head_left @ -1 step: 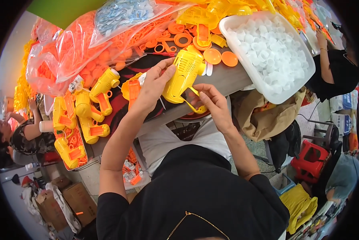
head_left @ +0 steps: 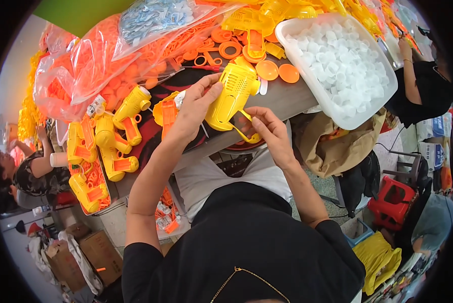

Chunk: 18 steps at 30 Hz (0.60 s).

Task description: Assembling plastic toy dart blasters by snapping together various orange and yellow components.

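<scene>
A yellow plastic toy-gun shell (head_left: 231,96) with vent slots is held over the front edge of the table. My left hand (head_left: 196,103) is closed on its left side, thumb on top. The fingers of my right hand (head_left: 269,130) pinch the thin, curved handle part (head_left: 246,135) at its lower right. Just left of my left hand lies another yellow and orange toy piece (head_left: 169,113), partly hidden by that hand. Two orange discs (head_left: 288,73) lie on the table to the right of the shell.
Several yellow toy guns (head_left: 130,108) lie at the left. Behind them are clear bags of orange parts (head_left: 100,60). A white tub (head_left: 350,121) of small translucent cups stands at the right, above a brown paper bag (head_left: 332,151). A red stool (head_left: 390,202) stands beyond. Other people sit at both sides.
</scene>
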Motion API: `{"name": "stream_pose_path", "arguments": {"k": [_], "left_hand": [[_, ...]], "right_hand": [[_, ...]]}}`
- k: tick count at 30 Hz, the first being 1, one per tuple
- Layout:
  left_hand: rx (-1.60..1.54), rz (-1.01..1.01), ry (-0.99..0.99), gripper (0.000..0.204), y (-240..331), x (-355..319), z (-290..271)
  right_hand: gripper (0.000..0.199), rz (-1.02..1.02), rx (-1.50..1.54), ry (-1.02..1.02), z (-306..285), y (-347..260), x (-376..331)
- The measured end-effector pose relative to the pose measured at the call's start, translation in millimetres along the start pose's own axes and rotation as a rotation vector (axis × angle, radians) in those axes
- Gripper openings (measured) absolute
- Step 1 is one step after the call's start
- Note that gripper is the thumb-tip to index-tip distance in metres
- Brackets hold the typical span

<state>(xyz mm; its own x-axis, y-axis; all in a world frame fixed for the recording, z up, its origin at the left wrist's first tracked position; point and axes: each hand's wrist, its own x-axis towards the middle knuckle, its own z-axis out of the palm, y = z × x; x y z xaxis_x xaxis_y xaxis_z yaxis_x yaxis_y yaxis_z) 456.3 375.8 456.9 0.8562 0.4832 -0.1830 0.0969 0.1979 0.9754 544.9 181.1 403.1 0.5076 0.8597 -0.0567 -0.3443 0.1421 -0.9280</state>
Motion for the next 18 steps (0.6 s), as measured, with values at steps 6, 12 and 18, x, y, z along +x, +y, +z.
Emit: {"name": "stream_pose_path", "arguments": {"k": [6, 12, 18], "left_hand": [[-0.101, 0.017, -0.034, 0.037, -8, -13, 17], [-0.229, -0.057, 0.033, 0.033, -9, -18, 15], [0.013, 0.050, 0.123, 0.040, -2, -23, -11]], "right_hand": [[0.037, 0.020, -0.025, 0.066, -7, 14, -26], [0.042, 0.111, -0.003, 0.007, -8, 3, -38], [0.049, 0.077, -0.081, -0.101, -4, -27, -17]]}}
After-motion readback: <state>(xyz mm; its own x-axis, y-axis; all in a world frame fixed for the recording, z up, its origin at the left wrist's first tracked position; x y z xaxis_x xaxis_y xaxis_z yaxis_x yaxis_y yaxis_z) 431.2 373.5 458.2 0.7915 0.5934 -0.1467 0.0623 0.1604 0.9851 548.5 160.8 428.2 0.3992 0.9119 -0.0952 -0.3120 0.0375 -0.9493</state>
